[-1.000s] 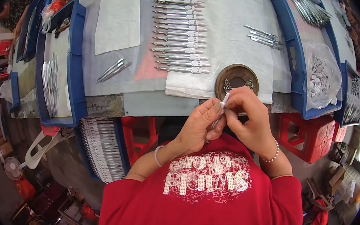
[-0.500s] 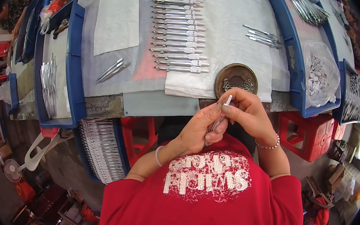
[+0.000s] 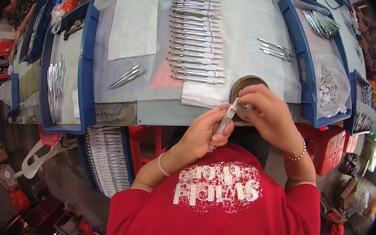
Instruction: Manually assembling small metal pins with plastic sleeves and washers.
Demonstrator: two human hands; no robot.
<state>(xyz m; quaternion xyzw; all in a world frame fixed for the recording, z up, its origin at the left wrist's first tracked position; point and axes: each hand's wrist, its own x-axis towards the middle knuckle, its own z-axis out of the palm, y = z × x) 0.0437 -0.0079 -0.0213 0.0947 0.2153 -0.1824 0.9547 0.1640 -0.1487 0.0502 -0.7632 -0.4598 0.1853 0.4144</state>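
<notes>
My left hand (image 3: 205,131) is closed around a silver drawing compass (image 3: 222,125) with a pale grey head, its narrow handle pointing up. Curled at that handle tip, the fingers of my right hand (image 3: 268,112) partly cover a round brown dish (image 3: 246,79) of small metal screws. Whether a small part sits between those right fingertips is hidden. Beyond the hands, a long column of similar compasses (image 3: 197,54) lies side by side on the white-covered table. To the left rest a few loose metal compass pieces (image 3: 127,78); to the right, several thin metal pieces (image 3: 275,50).
A blue bin (image 3: 90,70) with metal pieces stands left. Another blue bin (image 3: 308,82) at right holds metal rods and a clear bag (image 3: 333,87) of small parts. Below the table's left edge is a tray of stacked compasses (image 3: 106,159). Red stools (image 3: 324,148) stand beneath.
My right hand has moved off the compass head toward the dish, rightward and up. The compass stays in my left hand, now more visible. The whole view has shifted slightly.
</notes>
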